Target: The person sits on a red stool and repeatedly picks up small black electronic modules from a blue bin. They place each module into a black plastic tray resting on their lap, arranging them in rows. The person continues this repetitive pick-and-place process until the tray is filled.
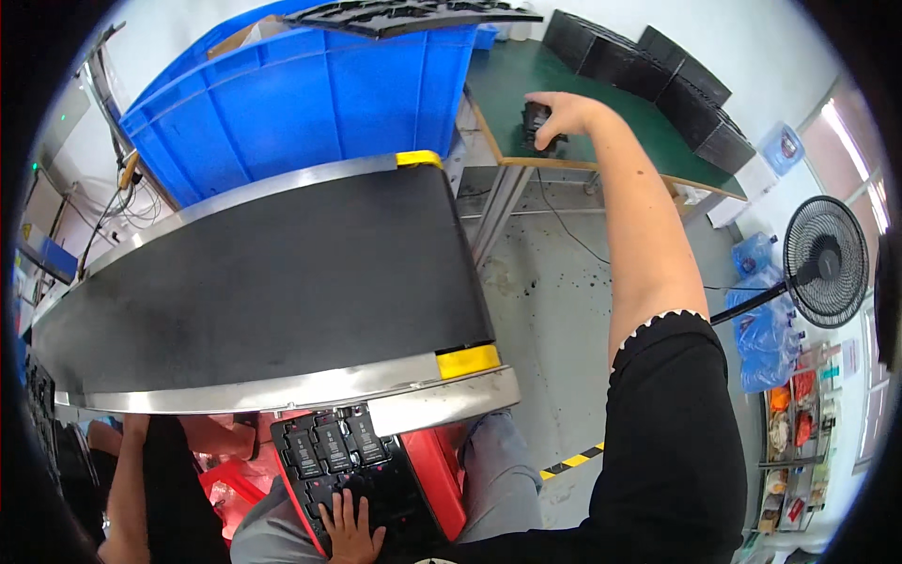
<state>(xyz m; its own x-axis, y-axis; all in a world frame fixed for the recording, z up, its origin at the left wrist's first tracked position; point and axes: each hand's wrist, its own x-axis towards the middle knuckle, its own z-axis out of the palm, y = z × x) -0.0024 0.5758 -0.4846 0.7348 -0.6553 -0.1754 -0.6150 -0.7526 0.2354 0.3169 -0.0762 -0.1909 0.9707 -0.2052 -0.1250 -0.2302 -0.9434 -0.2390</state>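
Observation:
My left hand (349, 534) lies with its fingers spread on a black tray (399, 503) near my lap. In the tray's far part sit several flat black rectangular parts (334, 444) with small pale print, side by side in moulded slots. My right arm reaches far forward to the green-topped table (503, 89). There my right hand (567, 117) curls its thumb and fingers around a small stack of black parts (536, 120) at the table's near edge. The hand partly hides that stack.
A conveyor with a black belt (272, 273) crosses before me. Behind it stands a big blue bin (310, 103) with a black tray (404, 14) on top. Black boxes (648, 70) line the table. A fan (825, 263) stands right; another person's arm (130, 493) is at left.

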